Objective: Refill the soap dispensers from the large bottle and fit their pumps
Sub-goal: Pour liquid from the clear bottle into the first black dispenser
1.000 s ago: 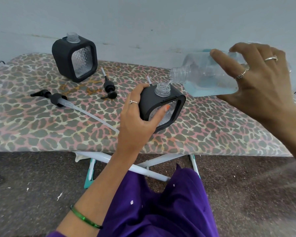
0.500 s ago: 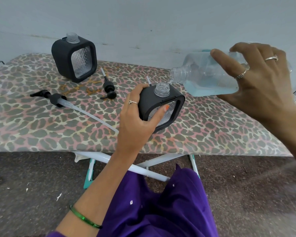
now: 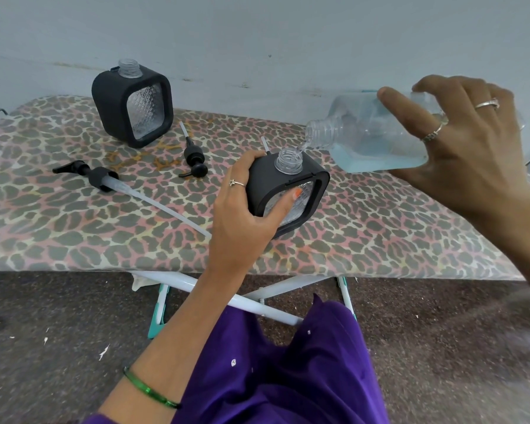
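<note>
While pouring: bottle (image 3: 380, 136) tipped, mouth just over dispenser (image 3: 288, 194) neck, thin stream falling in.
Right hand (image 3: 468, 148): fingers wrapped round bottle.
Left hand (image 3: 242, 218): fingers gripping dispenser on worktop (image 3: 395, 234).
Spare dispenser (image 3: 132, 105): upright, far left, uncapped.
Pumps: long (image 3: 104, 179), short (image 3: 195, 159), lying between.

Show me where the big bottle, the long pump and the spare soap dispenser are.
big bottle (image 3: 377, 148): head view, on its blue-filled lower side.
long pump (image 3: 103, 178): head view, on its black collar.
spare soap dispenser (image 3: 107, 99): head view, on its black casing.
</note>
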The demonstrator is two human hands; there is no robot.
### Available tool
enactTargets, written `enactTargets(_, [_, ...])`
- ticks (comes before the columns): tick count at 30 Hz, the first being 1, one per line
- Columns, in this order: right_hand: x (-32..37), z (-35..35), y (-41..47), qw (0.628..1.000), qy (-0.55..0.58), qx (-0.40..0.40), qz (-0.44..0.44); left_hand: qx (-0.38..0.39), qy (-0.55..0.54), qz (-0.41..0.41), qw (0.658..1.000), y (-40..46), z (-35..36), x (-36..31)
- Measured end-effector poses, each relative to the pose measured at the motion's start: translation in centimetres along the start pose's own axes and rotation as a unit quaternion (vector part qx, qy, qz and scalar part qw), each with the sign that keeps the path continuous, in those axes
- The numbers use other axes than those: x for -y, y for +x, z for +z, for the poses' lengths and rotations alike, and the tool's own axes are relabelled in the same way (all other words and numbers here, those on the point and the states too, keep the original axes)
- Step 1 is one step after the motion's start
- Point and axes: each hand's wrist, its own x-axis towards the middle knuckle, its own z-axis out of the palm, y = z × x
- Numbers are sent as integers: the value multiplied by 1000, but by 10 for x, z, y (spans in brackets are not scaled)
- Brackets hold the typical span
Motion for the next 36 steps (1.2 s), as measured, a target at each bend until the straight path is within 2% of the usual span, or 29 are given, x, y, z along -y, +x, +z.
enactTargets(36, [-3,-1,1,1000,-2,7,3,7,-8,-11,1000,-1,-1,1])
